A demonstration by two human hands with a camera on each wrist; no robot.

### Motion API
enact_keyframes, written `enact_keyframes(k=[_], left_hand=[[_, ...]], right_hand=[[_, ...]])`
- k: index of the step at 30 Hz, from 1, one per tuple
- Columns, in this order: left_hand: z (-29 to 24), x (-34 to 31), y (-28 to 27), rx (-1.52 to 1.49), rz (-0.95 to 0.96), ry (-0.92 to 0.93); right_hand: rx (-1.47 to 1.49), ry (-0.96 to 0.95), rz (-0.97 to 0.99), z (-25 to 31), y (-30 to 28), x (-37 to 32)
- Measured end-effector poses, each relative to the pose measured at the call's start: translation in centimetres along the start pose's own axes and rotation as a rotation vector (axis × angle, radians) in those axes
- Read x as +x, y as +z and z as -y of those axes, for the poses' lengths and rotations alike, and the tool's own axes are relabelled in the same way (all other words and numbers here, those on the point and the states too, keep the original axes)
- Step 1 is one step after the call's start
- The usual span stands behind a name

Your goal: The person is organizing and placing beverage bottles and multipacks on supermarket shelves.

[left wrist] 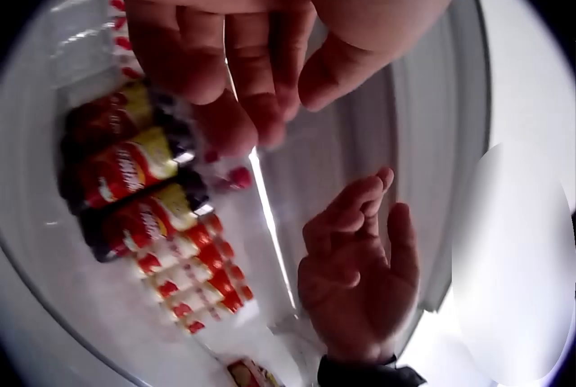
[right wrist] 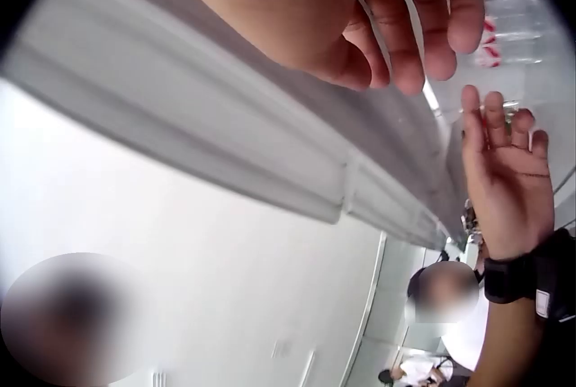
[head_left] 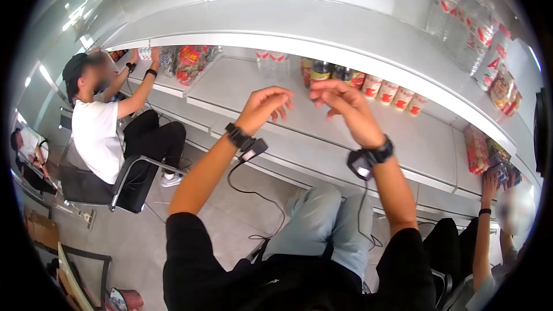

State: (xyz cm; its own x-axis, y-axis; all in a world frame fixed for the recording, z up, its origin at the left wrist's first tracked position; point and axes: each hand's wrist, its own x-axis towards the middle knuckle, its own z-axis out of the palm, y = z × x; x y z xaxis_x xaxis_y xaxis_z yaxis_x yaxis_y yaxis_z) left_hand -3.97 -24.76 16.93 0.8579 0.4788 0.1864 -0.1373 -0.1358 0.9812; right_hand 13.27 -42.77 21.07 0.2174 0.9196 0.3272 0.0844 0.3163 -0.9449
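Observation:
My left hand [head_left: 265, 108] hovers before the shelf, its fingers loosely bent and nothing in them. Beside it, my right hand [head_left: 348, 112] is raised too, bare of any object, with relaxed fingers. In the head view it overlaps dark bottles with red and yellow labels [head_left: 320, 73] on the shelf behind. The left wrist view shows those dark bottles [left wrist: 126, 166] in a row beside small white bottles with red tops [left wrist: 193, 279]. Clear bottles with red-and-white labels [head_left: 273, 64] stand farther left. From the right wrist, my left hand [right wrist: 511, 184] appears palm-on with fingers spread.
An upper shelf [head_left: 253, 26] overhangs the goods and carries large clear bottles [head_left: 464, 26] at right. Bagged packets [head_left: 193, 63] lie at left near a seated person [head_left: 101, 132]. Another person's hand [head_left: 490, 183] touches packages at right. Cables [head_left: 253, 193] hang from both wrists.

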Motion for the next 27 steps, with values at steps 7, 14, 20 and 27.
enact_keyframes(k=[7, 14, 20, 27], left_hand=[[16.1, 7.8, -8.4, -0.177, -0.476, -0.077], [19.6, 11.6, -9.7, 0.051, -0.357, 0.070], [20.7, 14.2, -9.7, 0.070, -0.413, 0.065], [21.6, 16.1, -10.0, 0.092, -0.479, 0.127]], right_hand=[[0.283, 0.321, -0.253, -18.6, 2.5, 7.7], [0.220, 0.259, -0.383, -25.0, 4.0, 12.6], [0.043, 0.335, -0.331, -25.7, 3.7, 16.5], [0.072, 0.342, -0.288, -26.8, 2.8, 18.8]])
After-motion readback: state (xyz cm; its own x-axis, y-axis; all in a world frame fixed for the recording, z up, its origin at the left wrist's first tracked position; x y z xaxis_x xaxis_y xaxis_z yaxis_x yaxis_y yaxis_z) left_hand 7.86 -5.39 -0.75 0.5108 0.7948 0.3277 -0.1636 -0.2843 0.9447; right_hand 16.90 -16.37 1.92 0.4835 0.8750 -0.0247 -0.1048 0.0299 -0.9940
